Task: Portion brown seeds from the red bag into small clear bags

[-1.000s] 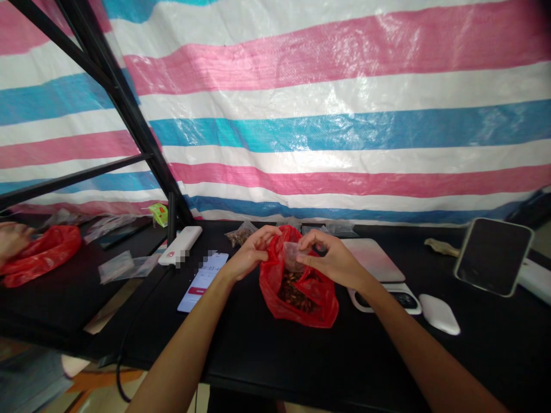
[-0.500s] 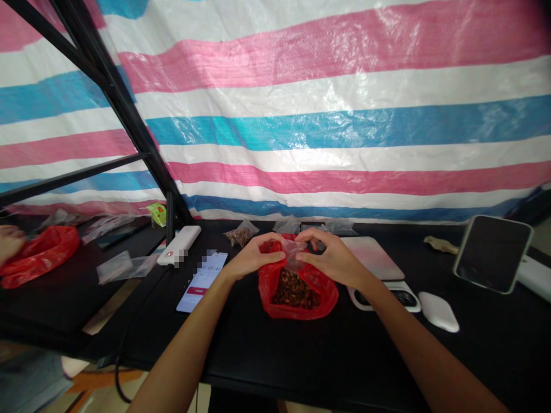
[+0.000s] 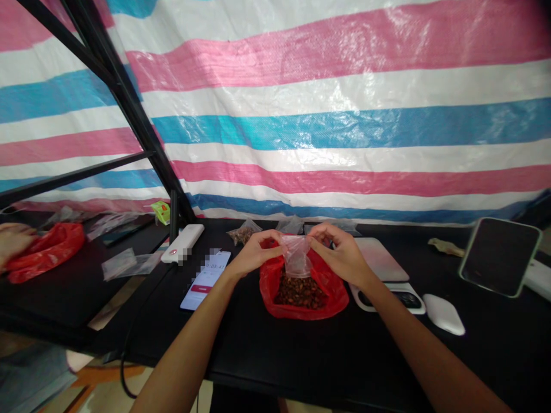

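Note:
A small clear plastic bag (image 3: 298, 261) hangs between my two hands, pinched at its top corners. My left hand (image 3: 263, 250) grips its left side and my right hand (image 3: 338, 248) its right side. The little bag looks empty. Right below it stands an open red plastic bag (image 3: 303, 313), its rim spread wide. Brown dried pieces (image 3: 301, 291), like small chopped bits, fill the red bag; their exact kind I cannot make out.
Right of the red bag lies a kitchen scale (image 3: 387, 269), then a white earbud case (image 3: 443, 314) and a propped phone (image 3: 500, 257). On the left are a lit phone (image 3: 205, 281) and a power strip (image 3: 183, 242). A filled clear bag (image 3: 245, 232) lies behind. Another person's hand (image 3: 16, 244) touches a red bag.
My fingers have moved apart, and the small clear bag is now stretched flat between them, hanging more fully in view. The camera view has shifted slightly.

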